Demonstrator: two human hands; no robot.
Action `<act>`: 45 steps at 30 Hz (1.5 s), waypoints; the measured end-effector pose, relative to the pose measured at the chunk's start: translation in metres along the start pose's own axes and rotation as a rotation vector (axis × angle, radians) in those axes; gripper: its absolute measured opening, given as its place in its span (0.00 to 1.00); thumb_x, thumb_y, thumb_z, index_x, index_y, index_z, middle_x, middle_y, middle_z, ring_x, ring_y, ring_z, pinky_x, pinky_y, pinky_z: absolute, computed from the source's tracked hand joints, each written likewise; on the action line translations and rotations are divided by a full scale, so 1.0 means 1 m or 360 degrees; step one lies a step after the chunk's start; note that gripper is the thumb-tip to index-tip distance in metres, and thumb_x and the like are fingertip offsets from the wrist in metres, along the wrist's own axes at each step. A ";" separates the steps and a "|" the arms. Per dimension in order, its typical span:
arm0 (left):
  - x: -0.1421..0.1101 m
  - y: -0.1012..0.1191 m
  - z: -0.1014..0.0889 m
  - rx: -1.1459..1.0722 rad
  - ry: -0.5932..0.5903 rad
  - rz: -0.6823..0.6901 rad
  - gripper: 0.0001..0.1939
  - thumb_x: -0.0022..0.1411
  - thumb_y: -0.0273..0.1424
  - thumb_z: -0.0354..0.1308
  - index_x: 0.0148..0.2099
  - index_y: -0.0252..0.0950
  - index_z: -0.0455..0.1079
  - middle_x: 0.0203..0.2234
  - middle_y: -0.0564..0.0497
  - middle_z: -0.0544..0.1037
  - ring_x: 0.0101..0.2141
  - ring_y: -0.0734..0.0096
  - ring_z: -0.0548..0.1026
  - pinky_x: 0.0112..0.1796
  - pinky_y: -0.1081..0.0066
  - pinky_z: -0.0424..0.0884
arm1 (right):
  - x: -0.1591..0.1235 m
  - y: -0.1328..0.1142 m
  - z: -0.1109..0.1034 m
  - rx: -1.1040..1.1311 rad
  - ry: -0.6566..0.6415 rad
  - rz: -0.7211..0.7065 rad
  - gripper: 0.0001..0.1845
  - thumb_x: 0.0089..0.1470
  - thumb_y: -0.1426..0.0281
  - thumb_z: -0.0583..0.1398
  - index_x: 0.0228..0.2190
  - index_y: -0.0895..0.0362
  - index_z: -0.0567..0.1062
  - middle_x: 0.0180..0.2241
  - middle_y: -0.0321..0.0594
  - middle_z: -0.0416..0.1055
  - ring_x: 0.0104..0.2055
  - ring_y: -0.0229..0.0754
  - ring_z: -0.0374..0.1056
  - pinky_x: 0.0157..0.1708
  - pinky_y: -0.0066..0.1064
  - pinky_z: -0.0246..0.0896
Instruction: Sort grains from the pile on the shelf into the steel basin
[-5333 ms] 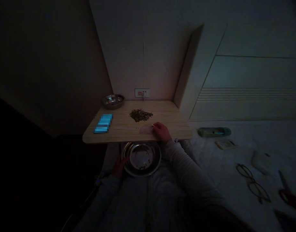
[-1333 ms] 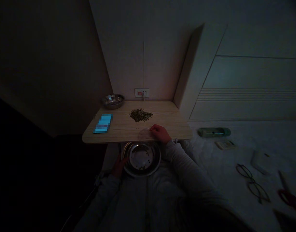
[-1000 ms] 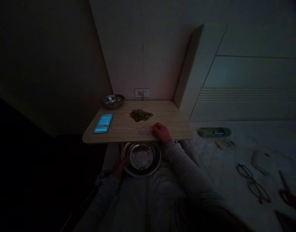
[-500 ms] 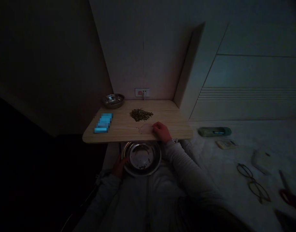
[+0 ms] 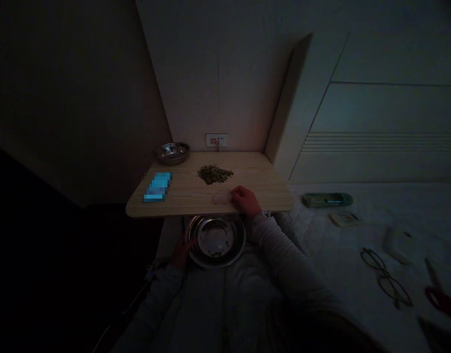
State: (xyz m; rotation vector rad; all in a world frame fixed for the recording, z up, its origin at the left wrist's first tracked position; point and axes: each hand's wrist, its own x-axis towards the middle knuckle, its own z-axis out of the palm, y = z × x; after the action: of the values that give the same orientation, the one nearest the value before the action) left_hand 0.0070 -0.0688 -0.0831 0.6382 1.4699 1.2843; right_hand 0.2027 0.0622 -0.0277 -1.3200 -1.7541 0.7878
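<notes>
My right hand is closed on one end of a thin, pale, see-through flat piece, low over the front of the wooden tabletop. What kind of piece it is I cannot make out. Behind it lies a pile of small dark green beans or seeds, with a few stray ones nearer the piece. My left hand grips the left rim of a steel bowl below the table's front edge. Several small dark grains lie in that bowl.
On the table's left are a second steel bowl and a lit phone. A wall socket holds a plug. Across the white bedding at right lie a green case, a small pale box, eyeglasses and red-handled scissors.
Almost nothing differs. My right hand and the see-through piece have shifted very slightly to the left, and the left hand stays on the bowl.
</notes>
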 end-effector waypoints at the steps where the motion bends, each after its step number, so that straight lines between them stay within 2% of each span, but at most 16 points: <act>1: 0.000 0.001 0.000 -0.0010 -0.0014 -0.0005 0.16 0.41 0.32 0.57 0.37 0.37 0.68 0.32 0.47 0.75 0.39 0.61 0.71 0.39 0.66 0.65 | 0.000 0.000 0.000 -0.0003 -0.0001 -0.0002 0.07 0.39 0.71 0.52 0.24 0.57 0.68 0.23 0.33 0.67 0.27 0.33 0.60 0.28 0.25 0.53; 8: -0.002 0.003 0.003 -0.0089 -0.0055 -0.0058 0.19 0.42 0.31 0.56 0.41 0.37 0.66 0.30 0.49 0.76 0.35 0.62 0.72 0.37 0.66 0.67 | 0.000 0.000 0.000 -0.0009 0.0007 0.0018 0.08 0.39 0.71 0.51 0.25 0.57 0.68 0.22 0.33 0.66 0.25 0.33 0.60 0.27 0.24 0.53; 14: -0.002 0.003 0.001 -0.0016 -0.0031 0.0000 0.16 0.41 0.32 0.56 0.37 0.37 0.68 0.31 0.48 0.76 0.36 0.62 0.72 0.37 0.66 0.66 | 0.000 0.000 0.000 -0.0016 -0.0054 -0.0015 0.07 0.39 0.70 0.52 0.24 0.58 0.68 0.20 0.32 0.66 0.25 0.33 0.60 0.27 0.24 0.52; 20: -0.006 0.011 0.001 0.0004 -0.0092 0.0018 0.12 0.39 0.30 0.58 0.32 0.38 0.69 0.30 0.48 0.76 0.37 0.61 0.71 0.38 0.66 0.66 | -0.001 0.001 -0.001 0.0021 -0.0132 -0.0057 0.09 0.41 0.67 0.52 0.24 0.58 0.68 0.19 0.32 0.66 0.24 0.33 0.60 0.25 0.24 0.51; 24: -0.009 0.013 0.001 0.0022 -0.0075 0.0003 0.13 0.39 0.31 0.57 0.33 0.38 0.69 0.31 0.47 0.75 0.39 0.58 0.70 0.40 0.63 0.64 | -0.001 0.001 0.000 0.0051 -0.0197 -0.0047 0.09 0.41 0.67 0.52 0.24 0.58 0.68 0.18 0.32 0.66 0.23 0.32 0.59 0.24 0.23 0.51; 31: -0.002 0.005 0.001 0.0041 0.0016 0.0023 0.15 0.37 0.32 0.57 0.33 0.38 0.69 0.34 0.46 0.75 0.41 0.58 0.69 0.41 0.64 0.63 | -0.002 -0.001 -0.002 0.0056 -0.0291 -0.0046 0.08 0.40 0.70 0.51 0.24 0.58 0.69 0.18 0.32 0.67 0.22 0.32 0.59 0.24 0.23 0.51; 38: -0.003 0.002 0.002 -0.0024 -0.0035 0.0004 0.16 0.39 0.32 0.57 0.35 0.37 0.68 0.32 0.48 0.75 0.38 0.60 0.70 0.39 0.66 0.65 | -0.002 -0.003 -0.003 0.0101 -0.0329 -0.0054 0.07 0.39 0.71 0.51 0.23 0.58 0.68 0.17 0.31 0.66 0.22 0.32 0.59 0.24 0.23 0.51; 45: 0.000 -0.001 0.001 0.0015 -0.0016 -0.0026 0.15 0.42 0.33 0.56 0.37 0.37 0.67 0.32 0.48 0.75 0.37 0.62 0.71 0.38 0.67 0.65 | 0.006 0.005 0.000 0.0255 -0.0056 0.0024 0.10 0.42 0.70 0.49 0.29 0.58 0.67 0.20 0.33 0.67 0.23 0.32 0.59 0.26 0.24 0.54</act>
State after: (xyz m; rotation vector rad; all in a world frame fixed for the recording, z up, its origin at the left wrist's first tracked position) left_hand 0.0080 -0.0693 -0.0841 0.6367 1.4707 1.2602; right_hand 0.2039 0.0689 -0.0306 -1.2201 -1.6726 0.9448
